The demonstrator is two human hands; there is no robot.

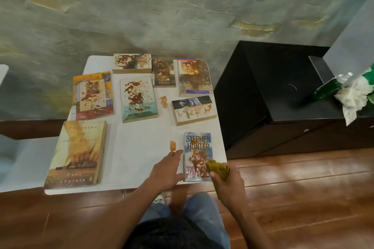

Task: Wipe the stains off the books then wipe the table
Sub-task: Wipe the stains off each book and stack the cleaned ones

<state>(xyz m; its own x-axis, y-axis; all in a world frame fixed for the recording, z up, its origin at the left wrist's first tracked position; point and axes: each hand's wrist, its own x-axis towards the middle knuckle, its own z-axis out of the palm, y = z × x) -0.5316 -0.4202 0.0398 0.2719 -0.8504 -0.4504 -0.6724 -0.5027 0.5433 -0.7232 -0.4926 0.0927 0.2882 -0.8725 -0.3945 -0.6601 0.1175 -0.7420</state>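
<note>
**Hands at the near bench edge**

Right hand gripping bunched yellow cloth, cloth touching lower right of Hunter book. Left hand flat, fingers straight, resting on white bench against that book's left edge. Brown smear just beyond left fingertips. Clean Gynther book at near left. Farther: Contact book, second smear, stained centre book, orange book. At far edge, three more stained books. Off right, black cabinet with green bottle.
</note>
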